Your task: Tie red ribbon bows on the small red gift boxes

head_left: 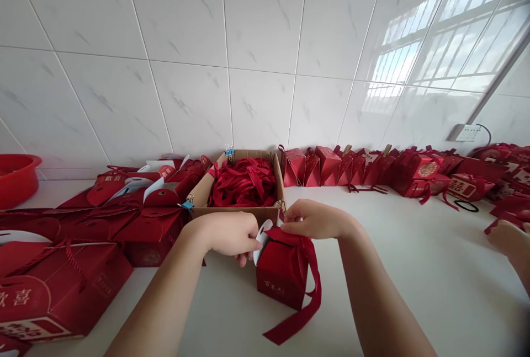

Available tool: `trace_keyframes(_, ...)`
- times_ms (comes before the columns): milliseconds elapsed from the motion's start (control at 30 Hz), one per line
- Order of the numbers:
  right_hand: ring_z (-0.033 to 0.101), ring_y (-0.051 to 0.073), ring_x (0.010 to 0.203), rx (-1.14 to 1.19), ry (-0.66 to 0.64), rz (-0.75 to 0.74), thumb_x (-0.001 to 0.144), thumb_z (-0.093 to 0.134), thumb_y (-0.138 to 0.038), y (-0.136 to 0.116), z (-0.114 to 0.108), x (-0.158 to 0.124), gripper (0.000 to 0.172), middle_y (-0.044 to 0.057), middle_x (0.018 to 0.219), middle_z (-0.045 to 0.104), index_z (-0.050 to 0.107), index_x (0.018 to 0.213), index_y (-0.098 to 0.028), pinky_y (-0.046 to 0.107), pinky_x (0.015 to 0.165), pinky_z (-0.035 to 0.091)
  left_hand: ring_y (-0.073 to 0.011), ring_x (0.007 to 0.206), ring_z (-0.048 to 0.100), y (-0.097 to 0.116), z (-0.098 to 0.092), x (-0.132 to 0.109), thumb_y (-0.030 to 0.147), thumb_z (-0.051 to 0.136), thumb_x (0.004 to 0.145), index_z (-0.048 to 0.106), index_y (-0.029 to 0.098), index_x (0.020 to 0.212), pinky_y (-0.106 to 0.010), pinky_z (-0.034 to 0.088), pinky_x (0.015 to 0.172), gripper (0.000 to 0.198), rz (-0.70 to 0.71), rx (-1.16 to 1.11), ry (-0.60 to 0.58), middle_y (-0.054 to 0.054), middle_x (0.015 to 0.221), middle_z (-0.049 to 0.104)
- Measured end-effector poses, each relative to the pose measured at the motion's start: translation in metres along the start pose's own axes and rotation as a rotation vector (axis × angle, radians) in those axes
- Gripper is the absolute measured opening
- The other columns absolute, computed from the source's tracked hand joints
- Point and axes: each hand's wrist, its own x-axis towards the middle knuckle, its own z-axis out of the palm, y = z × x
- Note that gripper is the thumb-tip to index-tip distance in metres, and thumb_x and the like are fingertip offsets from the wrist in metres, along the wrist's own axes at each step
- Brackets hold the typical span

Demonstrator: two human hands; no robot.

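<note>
A small red gift box (pixel 281 273) with pale characters on its front stands on the white table before me. My left hand (pixel 238 238) is closed at its left side, thumb and fingers on the white-backed flap (pixel 261 235). Over the top, my right hand (pixel 308 219) pinches a red ribbon (pixel 314 274). The ribbon passes across the box top, and its loose tail hangs down the right side onto the table. My right fingertips partly hide where the ribbon meets the flaps.
Behind the box sits a cardboard carton (pixel 199 194) of red ribbons (pixel 244 183), with blue binder clips. Red boxes (pixel 78 285) crowd the left; more boxes (pixel 329 165) line the tiled wall. A red basin (pixel 19 180) is far left. Another person's hand (pixel 507 238) shows at right.
</note>
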Motion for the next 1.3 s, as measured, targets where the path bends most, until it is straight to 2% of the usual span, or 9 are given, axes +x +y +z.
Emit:
trace_keyframes(267, 0.026, 0.008, 0.050, 0.011, 0.035, 0.001, 0.078, 0.047, -0.031, -0.003, 0.003, 0.003, 0.030, -0.005, 0.054, 0.029, 0.034, 0.055, -0.017, 0.024, 0.046, 0.021, -0.0183, 0.065, 0.063, 0.003, 0.001, -0.003, 0.035, 0.046, 0.079, 0.059, 0.019, 0.064, -0.021, 0.039, 0.045, 0.026, 0.010, -0.029, 0.035, -0.006, 0.070, 0.072)
trace_keyframes(500, 0.026, 0.008, 0.049, 0.006, 0.002, 0.022, 0.077, 0.047, -0.029, -0.007, 0.008, 0.010, 0.029, -0.005, 0.053, 0.029, 0.035, 0.053, -0.018, 0.024, 0.045, 0.023, -0.0178, 0.062, 0.060, 0.003, 0.002, -0.007, 0.041, 0.046, 0.078, 0.060, 0.020, 0.064, -0.023, 0.039, 0.047, 0.029, 0.026, 0.001, 0.041, -0.004, 0.069, 0.072)
trace_keyframes(633, 0.024, 0.008, 0.049, 0.002, 0.010, 0.032, 0.077, 0.046, -0.030, -0.006, 0.007, 0.010, 0.031, -0.005, 0.052, 0.026, 0.031, 0.053, -0.018, 0.024, 0.044, 0.022, -0.0158, 0.060, 0.060, 0.001, 0.000, -0.012, 0.038, 0.045, 0.077, 0.057, 0.022, 0.076, -0.023, 0.040, 0.049, 0.020, 0.028, 0.014, 0.091, -0.002, 0.078, 0.072)
trace_keyframes(767, 0.025, 0.008, 0.048, -0.004, 0.005, 0.038, 0.077, 0.046, -0.030, -0.005, 0.007, 0.009, 0.032, -0.005, 0.052, 0.027, 0.031, 0.052, -0.018, 0.024, 0.044, 0.022, -0.0189, 0.070, 0.064, -0.002, -0.001, -0.007, 0.046, 0.038, 0.081, 0.052, 0.022, 0.090, -0.026, 0.042, 0.056, 0.029, -0.010, -0.009, 0.193, -0.004, 0.081, 0.070)
trace_keyframes(867, 0.024, 0.008, 0.048, -0.010, 0.011, 0.040, 0.076, 0.046, -0.026, -0.007, 0.008, 0.010, 0.030, -0.005, 0.051, 0.027, 0.031, 0.052, -0.018, 0.024, 0.044, 0.021, -0.0200, 0.069, 0.062, -0.001, 0.001, 0.003, 0.047, 0.036, 0.081, 0.054, 0.022, 0.084, -0.027, 0.039, 0.055, 0.031, 0.010, 0.045, 0.176, -0.004, 0.079, 0.068)
trace_keyframes(1000, 0.025, 0.008, 0.048, -0.014, 0.010, 0.038, 0.075, 0.049, -0.026, -0.007, 0.009, 0.010, 0.029, -0.005, 0.051, 0.028, 0.033, 0.052, -0.018, 0.024, 0.044, 0.021, -0.0178, 0.061, 0.056, 0.002, 0.002, 0.012, 0.035, 0.040, 0.075, 0.053, 0.021, 0.073, -0.026, 0.033, 0.049, 0.019, 0.088, 0.099, 0.181, -0.002, 0.074, 0.065)
trace_keyframes(1133, 0.028, 0.008, 0.048, -0.014, 0.047, 0.022, 0.077, 0.050, -0.029, -0.005, 0.004, 0.005, 0.029, -0.005, 0.051, 0.031, 0.039, 0.053, -0.017, 0.024, 0.045, 0.023, -0.0168, 0.064, 0.057, -0.001, -0.004, 0.009, 0.028, 0.040, 0.075, 0.051, 0.020, 0.065, -0.026, 0.037, 0.055, 0.017, 0.189, -0.077, 0.235, 0.000, 0.071, 0.066)
trace_keyframes(1200, 0.038, 0.009, 0.052, -0.017, 0.114, 0.027, 0.079, 0.050, -0.030, -0.005, -0.001, -0.003, 0.024, -0.002, 0.055, 0.044, 0.051, 0.058, -0.017, 0.023, 0.047, 0.028, -0.0171, 0.071, 0.060, -0.006, -0.010, 0.004, 0.029, 0.040, 0.077, 0.052, 0.019, 0.064, -0.027, 0.042, 0.064, 0.020, 0.252, -0.258, 0.318, 0.000, 0.072, 0.066)
trace_keyframes(1300, 0.056, 0.016, 0.070, -0.029, 0.230, 0.077, 0.077, 0.052, -0.024, -0.004, -0.011, -0.021, 0.015, 0.004, 0.078, 0.064, 0.065, 0.076, -0.017, 0.025, 0.056, 0.040, -0.0183, 0.080, 0.061, -0.014, -0.019, -0.007, 0.028, 0.044, 0.078, 0.057, 0.017, 0.070, -0.028, 0.046, 0.073, 0.019, 0.335, -0.578, 0.512, -0.002, 0.076, 0.066)
